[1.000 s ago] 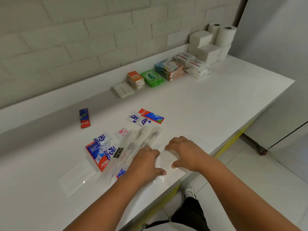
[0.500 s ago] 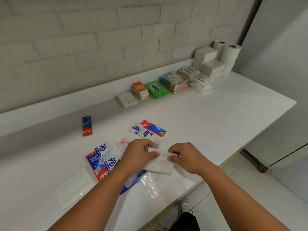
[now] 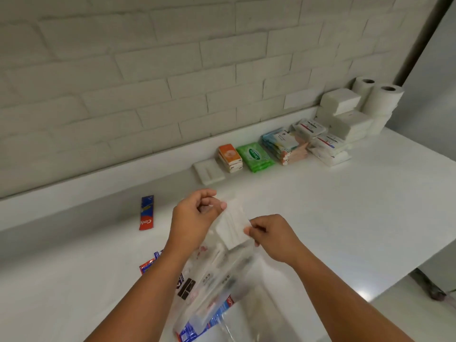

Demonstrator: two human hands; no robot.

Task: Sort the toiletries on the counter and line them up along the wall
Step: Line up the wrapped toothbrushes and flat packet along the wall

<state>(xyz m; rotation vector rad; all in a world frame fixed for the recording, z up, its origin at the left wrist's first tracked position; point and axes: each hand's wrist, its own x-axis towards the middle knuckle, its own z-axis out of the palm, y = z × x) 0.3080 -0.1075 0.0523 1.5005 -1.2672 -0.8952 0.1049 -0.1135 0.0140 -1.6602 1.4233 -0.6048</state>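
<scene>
Raised white packet (image 3: 233,225) off counter (image 3: 345,206) front edge | left hand (image 3: 195,218), right hand (image 3: 271,238) pinched opposite ends | judged light, soft: grip edges.

Bare counter (image 3: 345,218) beside soap box (image 3: 208,172)

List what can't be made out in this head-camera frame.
Head view:
White packet: blurred, no print readable; left hand and right hand cover its corners.
Clear sachets on the counter: blurred, partly under the left forearm, cut by the bottom edge.
Stacked packs by the wall: labels too small.
</scene>
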